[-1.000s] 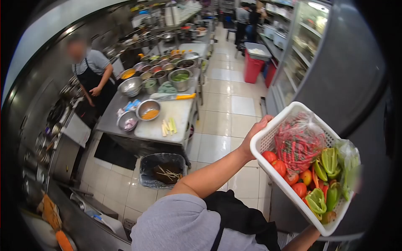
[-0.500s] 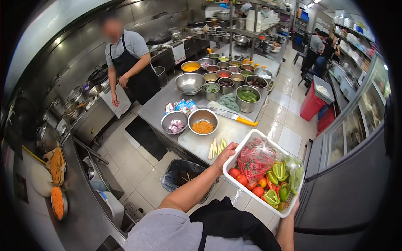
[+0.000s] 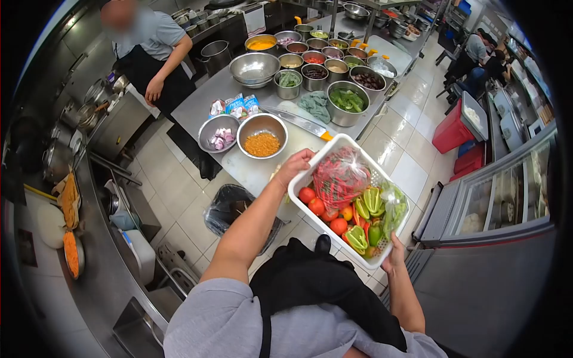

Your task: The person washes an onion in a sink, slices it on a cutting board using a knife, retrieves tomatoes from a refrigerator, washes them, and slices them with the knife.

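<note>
A white plastic basket (image 3: pixel 391 174) is held up between my two hands, tilted, over the floor beside the steel counter. My left hand (image 3: pixel 293 167) is closed on its upper left edge, and my right hand (image 3: pixel 394 255) grips its lower right corner. Inside lie a clear bag of red chillies (image 3: pixel 341 179), several tomatoes (image 3: pixel 338 225), green peppers (image 3: pixel 373 201) and a bag of green vegetables (image 3: pixel 394 209). Near my left hand, a steel bowl of orange-brown crumbs (image 3: pixel 262 144) and a bowl of chopped shallots or onions (image 3: pixel 221 138) stand on the counter.
A large knife (image 3: pixel 298 122) lies on the counter (image 3: pixel 197 107) behind the bowls, near several steel pots of ingredients. A lined bin (image 3: pixel 230 215) stands on the floor at left. A co-worker (image 3: pixel 152 53) stands beyond the counter. A glass-fronted fridge (image 3: pixel 507 194) is on the right.
The view has turned and dropped. The basket has shifted left in view, still in both my hands, and now covers part of the cutting board. The co-worker has moved nearer the counter.
</note>
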### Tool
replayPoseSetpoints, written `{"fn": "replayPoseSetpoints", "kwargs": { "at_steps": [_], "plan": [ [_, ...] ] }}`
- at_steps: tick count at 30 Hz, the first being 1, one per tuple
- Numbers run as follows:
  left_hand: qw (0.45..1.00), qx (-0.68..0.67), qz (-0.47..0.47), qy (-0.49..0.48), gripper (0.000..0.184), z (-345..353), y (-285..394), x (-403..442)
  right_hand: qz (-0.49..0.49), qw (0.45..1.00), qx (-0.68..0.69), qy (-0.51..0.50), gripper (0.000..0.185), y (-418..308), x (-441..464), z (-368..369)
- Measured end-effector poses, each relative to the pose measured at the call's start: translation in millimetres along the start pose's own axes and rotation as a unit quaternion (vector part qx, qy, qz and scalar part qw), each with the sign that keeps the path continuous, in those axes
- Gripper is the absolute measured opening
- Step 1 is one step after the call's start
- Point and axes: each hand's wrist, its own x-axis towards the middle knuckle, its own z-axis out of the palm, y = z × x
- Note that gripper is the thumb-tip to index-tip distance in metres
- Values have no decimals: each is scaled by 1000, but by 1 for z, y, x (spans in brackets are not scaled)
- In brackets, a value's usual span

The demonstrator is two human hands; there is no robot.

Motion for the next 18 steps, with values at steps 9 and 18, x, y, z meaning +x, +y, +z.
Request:
{"fn": "replayPoseSetpoints", "kwargs": {
  "at_steps": [9,18],
  "plan": [
    [991,47,-115,54,30,-30,16,41,36,999,-19,-34,62,-50,79,-37],
    [932,227,-100,265,30,-3,50,8,53,998,-11,-25,68,-57,100,-29]
  ]
}}
